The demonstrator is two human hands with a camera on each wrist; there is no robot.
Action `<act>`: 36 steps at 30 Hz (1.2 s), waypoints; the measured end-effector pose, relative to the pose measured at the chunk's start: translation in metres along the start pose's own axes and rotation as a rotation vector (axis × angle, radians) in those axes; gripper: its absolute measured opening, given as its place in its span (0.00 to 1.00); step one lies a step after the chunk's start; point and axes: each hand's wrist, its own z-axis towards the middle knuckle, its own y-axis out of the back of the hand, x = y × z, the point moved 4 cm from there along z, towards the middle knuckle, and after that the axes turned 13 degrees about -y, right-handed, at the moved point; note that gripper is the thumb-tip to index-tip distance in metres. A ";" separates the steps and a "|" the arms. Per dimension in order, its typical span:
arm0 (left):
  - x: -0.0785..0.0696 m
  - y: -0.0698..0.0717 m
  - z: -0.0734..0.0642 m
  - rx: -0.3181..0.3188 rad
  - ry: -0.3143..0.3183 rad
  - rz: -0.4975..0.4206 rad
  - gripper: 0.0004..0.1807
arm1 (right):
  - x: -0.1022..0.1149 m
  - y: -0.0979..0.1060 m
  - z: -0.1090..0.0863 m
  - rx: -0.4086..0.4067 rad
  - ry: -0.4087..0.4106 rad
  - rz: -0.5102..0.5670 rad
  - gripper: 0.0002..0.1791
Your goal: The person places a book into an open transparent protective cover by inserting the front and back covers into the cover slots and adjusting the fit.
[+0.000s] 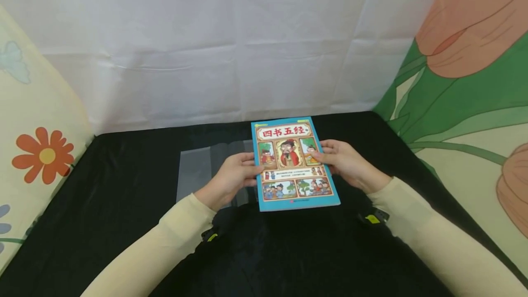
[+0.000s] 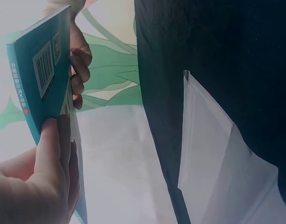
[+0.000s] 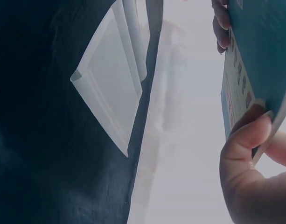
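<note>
A blue paperback book (image 1: 294, 200) with red Chinese title characters and cartoon pictures is held up above the black table, front cover facing the head camera. My left hand (image 1: 234, 174) grips its left edge, thumb on the cover and fingers behind. On the opposite edge, my right hand (image 1: 346, 162) pinches the book the same way. The left wrist view shows the back cover (image 2: 38, 88) with a barcode. Beneath and to the left of the book lies a clear plastic book cover (image 1: 194, 171), spread on the cloth; the book and left hand hide part of it.
Black cloth (image 1: 123, 196) covers the table. A white curtain (image 1: 185, 49) hangs behind its far edge. Flower-printed panels stand on both sides, with an orange flower (image 1: 45, 155) on the left one. Each wrist wears a dark strap (image 1: 377, 217).
</note>
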 end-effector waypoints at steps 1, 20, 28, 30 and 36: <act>0.000 0.001 0.000 -0.002 0.000 0.004 0.25 | 0.000 -0.001 0.000 0.002 0.000 0.001 0.28; 0.009 0.013 -0.004 -0.026 0.019 0.011 0.24 | -0.007 -0.013 0.017 -0.026 -0.041 -0.031 0.28; 0.012 0.016 -0.004 -0.052 0.041 0.018 0.24 | -0.010 -0.018 0.024 -0.031 -0.049 -0.012 0.28; 0.013 0.017 -0.004 -0.061 0.052 0.016 0.24 | -0.012 -0.019 0.025 -0.031 -0.053 -0.005 0.28; 0.019 0.020 -0.003 -0.080 0.077 0.011 0.24 | -0.016 -0.023 0.028 -0.028 -0.078 0.018 0.31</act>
